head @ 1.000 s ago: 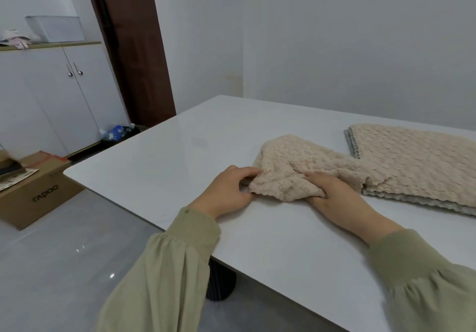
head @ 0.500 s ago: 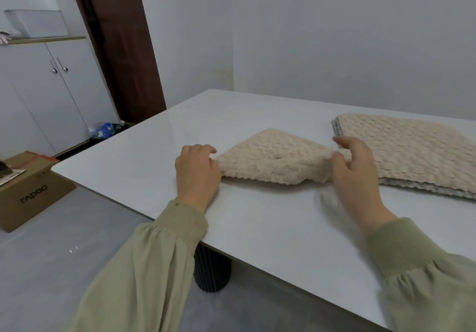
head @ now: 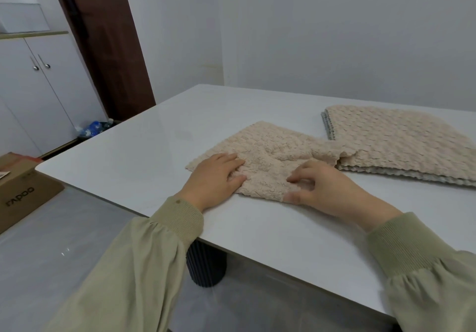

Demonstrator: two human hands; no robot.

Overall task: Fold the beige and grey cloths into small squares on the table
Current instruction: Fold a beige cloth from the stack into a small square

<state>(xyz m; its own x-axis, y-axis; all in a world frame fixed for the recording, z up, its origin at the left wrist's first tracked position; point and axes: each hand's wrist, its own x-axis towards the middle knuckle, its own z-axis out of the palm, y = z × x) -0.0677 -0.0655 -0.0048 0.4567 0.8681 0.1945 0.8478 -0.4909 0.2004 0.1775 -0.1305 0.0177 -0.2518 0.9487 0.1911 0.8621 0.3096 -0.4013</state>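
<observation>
table (head: 134,156): glossy white top, so anything loose will probably slide; that explains the hand roles

left hand (head: 216,177): flat, fingers straight, palm down on the left part of the beige cloth (head: 273,151), holding nothing. Reads as an anchor to stop the cloth creeping while the other side is worked

right hand (head: 324,190): fingers curled onto the cloth, thumb at its near edge. Looks like a pinch on the near-right corner, ready to lift it for a fold. Can't see whether the thumb is under the fabric or just against it

beige cloth: fluffy, spread near the table's near edge, towards its left corner. Rumpled between the hands, outline not square, far-right corner touching or overlapping the stack. Judgement: it's being flattened and no clean fold is in yet, so the task is at an early stage

further along the table to the right: stack with a second beige cloth (head: 399,141) on top and a grey cloth (head: 327,128) showing at the left edge beneath it. Lying flat and large, probably parked there to leave the near edge free for folding

risk: the overlapping corner may drag the stack when lifted

beyond the table: cardboard box (head: 23,190) on the floor at left, white cabinet (head: 38,87), brown door (head: 103,43)
</observation>
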